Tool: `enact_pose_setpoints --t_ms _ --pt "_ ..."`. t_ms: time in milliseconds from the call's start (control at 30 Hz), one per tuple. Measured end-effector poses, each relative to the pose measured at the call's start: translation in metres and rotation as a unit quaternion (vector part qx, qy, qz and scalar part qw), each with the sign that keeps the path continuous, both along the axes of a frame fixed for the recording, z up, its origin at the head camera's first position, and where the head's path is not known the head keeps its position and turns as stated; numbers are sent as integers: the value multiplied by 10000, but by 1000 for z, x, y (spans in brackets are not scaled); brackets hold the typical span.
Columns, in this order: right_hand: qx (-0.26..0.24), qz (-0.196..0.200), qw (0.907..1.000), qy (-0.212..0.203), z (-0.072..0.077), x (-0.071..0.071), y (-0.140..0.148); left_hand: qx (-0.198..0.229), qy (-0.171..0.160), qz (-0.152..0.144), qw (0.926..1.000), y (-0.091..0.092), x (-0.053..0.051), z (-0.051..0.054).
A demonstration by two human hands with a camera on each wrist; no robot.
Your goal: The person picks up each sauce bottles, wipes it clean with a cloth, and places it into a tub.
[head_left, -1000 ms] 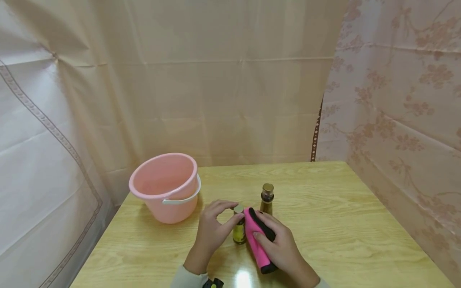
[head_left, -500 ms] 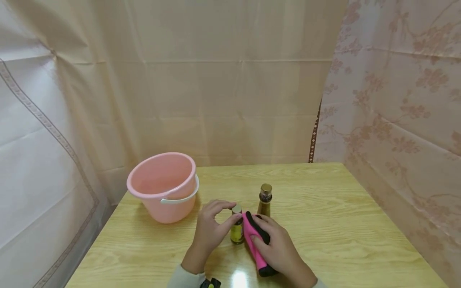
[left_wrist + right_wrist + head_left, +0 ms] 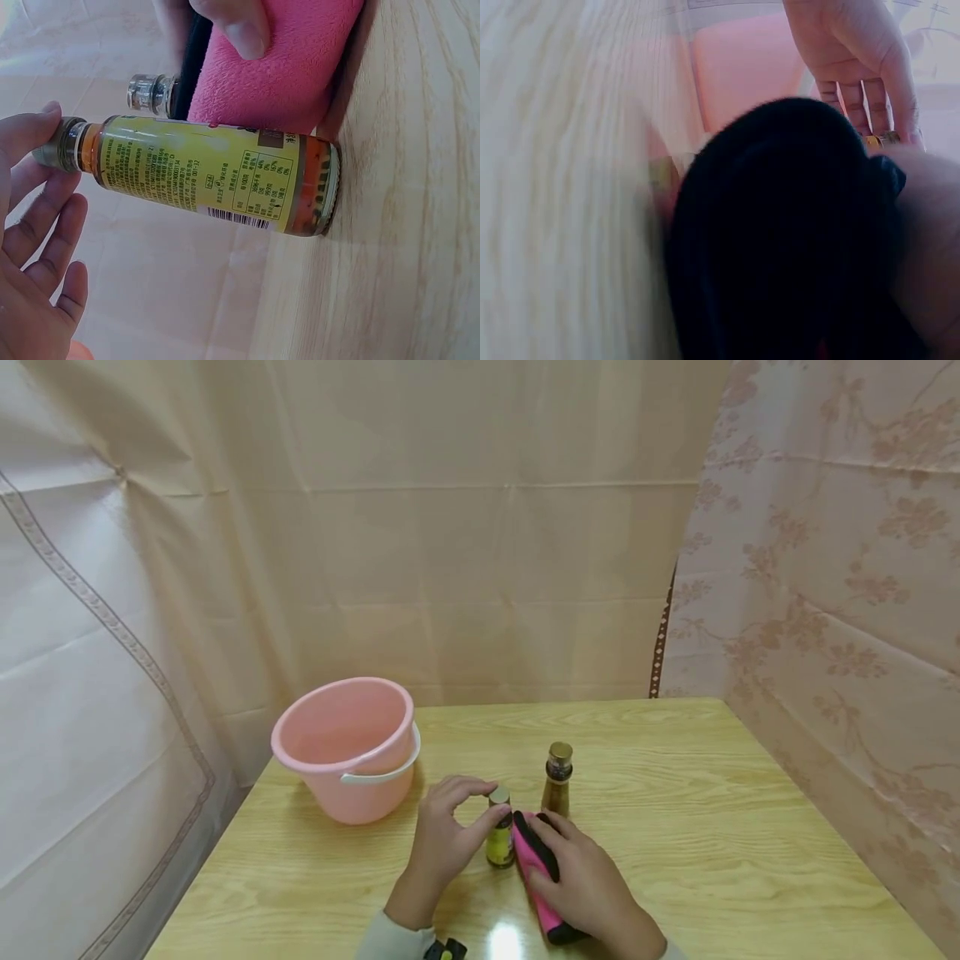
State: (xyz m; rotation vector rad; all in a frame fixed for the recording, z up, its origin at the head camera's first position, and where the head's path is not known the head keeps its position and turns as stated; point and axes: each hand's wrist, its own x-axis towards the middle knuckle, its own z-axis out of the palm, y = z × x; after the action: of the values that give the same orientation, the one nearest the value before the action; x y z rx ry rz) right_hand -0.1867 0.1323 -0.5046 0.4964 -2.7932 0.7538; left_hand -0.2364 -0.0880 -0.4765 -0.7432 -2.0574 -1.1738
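In the head view my left hand pinches the cap of a small upright sauce bottle between thumb and fingers. The left wrist view shows this glass bottle close up, with a yellow-green printed label, a barcode and reddish-orange contents. My right hand grips a folded pink cloth with black edging, held against the bottle's right side. A taller brown bottle with a gold cap stands just behind, its lower part hidden by my right hand. Black cloth fills much of the right wrist view.
A pink bucket with a white handle stands on the left of the wooden table. Beige curtain hangs behind the table, and a flowered curtain hangs along the right side.
My right hand has slid the cloth down along the small bottle, toward me. The left hand keeps its pinch on the cap, and the bottles stay put.
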Motion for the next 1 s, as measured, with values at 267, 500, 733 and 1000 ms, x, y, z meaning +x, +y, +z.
enact_pose_setpoints --t_ms 267,500,733,1000 --pt "246 879 9951 374 5 5 2 -8 107 -38 9999 0 -1 0" --pt "-69 653 9872 1457 5 4 6 15 50 -18 10000 0 0 1" --pt "-589 781 9643 2461 8 3 6 41 143 -46 9999 0 -1 1" --pt "-523 985 9471 3008 6 0 7 32 111 -105 9999 0 -1 -1"
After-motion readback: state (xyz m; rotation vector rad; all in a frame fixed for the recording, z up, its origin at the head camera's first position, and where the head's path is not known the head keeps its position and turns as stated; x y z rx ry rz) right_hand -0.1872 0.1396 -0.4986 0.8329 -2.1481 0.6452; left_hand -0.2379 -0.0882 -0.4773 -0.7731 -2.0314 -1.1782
